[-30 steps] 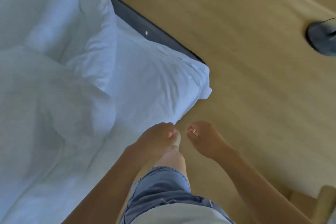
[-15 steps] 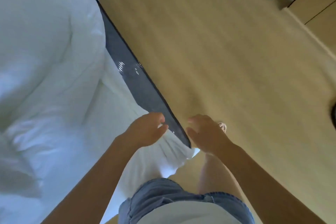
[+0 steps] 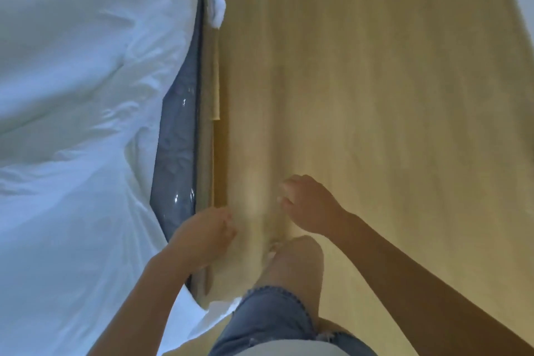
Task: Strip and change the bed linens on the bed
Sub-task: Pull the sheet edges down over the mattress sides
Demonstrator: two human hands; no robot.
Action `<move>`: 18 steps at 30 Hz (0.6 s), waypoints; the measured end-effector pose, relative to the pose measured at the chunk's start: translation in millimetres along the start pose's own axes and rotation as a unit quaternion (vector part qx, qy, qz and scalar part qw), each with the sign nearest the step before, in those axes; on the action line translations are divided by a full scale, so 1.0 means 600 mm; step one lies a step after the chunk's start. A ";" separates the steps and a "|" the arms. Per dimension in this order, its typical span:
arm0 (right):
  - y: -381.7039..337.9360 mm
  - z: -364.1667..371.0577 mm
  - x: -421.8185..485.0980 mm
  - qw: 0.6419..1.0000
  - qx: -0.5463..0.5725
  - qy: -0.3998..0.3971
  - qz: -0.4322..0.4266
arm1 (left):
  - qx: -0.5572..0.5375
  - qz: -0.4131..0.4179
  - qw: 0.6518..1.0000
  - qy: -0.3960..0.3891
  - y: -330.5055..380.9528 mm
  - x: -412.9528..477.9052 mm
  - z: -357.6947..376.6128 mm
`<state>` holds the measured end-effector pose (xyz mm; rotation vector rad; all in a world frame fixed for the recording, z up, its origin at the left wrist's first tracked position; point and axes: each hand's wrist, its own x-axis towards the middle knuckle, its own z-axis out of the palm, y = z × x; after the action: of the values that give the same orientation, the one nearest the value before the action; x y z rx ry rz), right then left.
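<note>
A white sheet (image 3: 72,95) lies rumpled over the bed on the left. The dark grey mattress side (image 3: 179,136) in shiny plastic shows bare along the bed's right edge. A white sheet corner (image 3: 216,6) hangs off the mattress at the far end. My left hand (image 3: 205,234) hovers just right of the mattress edge with fingers loosely curled, holding nothing. My right hand (image 3: 309,205) is over the floor, fingers loosely curled and empty. Both hands are blurred by motion.
Light wooden floor (image 3: 375,95) runs along the right side of the bed. A wooden bed base (image 3: 209,89) sticks out under the mattress. My leg in denim shorts (image 3: 277,318) steps forward beside the bed.
My view has swung along the bedside. My left hand has come off the sheet at the mattress corner. Both hands now hang free over the floor.
</note>
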<state>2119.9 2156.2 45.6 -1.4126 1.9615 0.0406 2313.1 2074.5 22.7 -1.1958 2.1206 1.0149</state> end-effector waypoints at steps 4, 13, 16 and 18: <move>0.063 -0.092 0.111 0.999 0.000 0.010 -0.044 | -0.040 -0.035 0.998 0.026 0.056 0.076 -0.058; 0.181 -0.426 0.437 0.995 -0.015 0.027 -0.093 | -0.024 0.061 0.992 0.111 0.289 0.385 -0.435; 0.213 -0.537 0.531 0.995 -0.014 0.047 -0.088 | 0.007 0.060 0.991 0.123 0.353 0.474 -0.550; 0.236 -0.607 0.605 0.995 -0.019 0.044 -0.093 | 0.001 0.052 0.991 0.125 0.382 0.545 -0.614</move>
<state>1756.3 1766.2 65.5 -1.6404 1.8994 -0.0709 1930.7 1694.3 91.9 -1.2800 2.3975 0.9481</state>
